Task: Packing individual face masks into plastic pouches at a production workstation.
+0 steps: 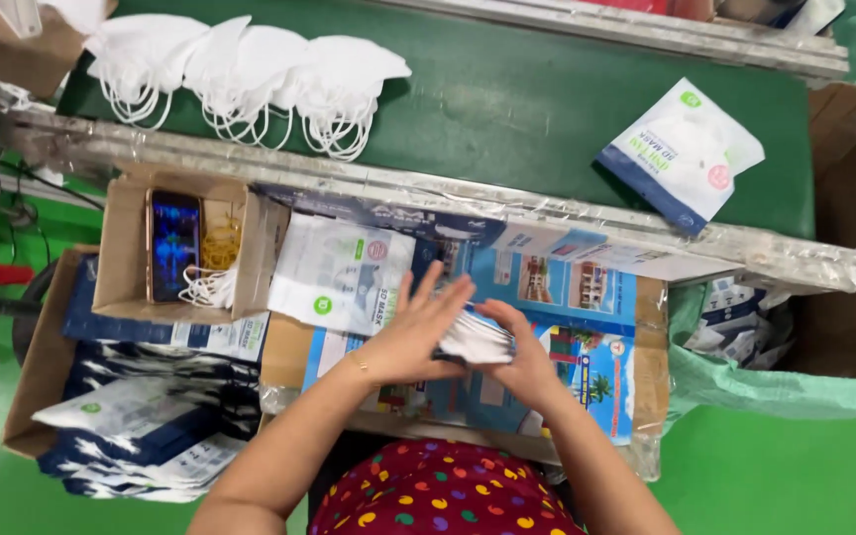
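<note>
At the far left of the work surface, a large cardboard box (27, 396) holds a heap of blue-and-white mask pouches (141, 426). Above it sits a small open carton (121, 248) with a phone (173, 243), its screen lit, lying flat inside beside a tangle of yellow rubber bands (220, 248) and some white ear loops. Beyond that, on the green conveyor belt (507, 109), a row of loose white masks (250, 74) lies overlapping. Just right of the carton, an empty flat pouch (339, 272) rests on a printed blue cardboard sheet (587, 297). In the middle, the left hand (413, 337) lies flat with fingers spread, pressing on top of a folded stack of white masks (476, 342), while the right hand (522, 362) cups the stack from the other side, so both hands grasp it between them just above the sheet. Farther right on the belt lies a filled mask packet (684, 154), and at the far right a green plastic bag (745, 381) holds more packets.
</note>
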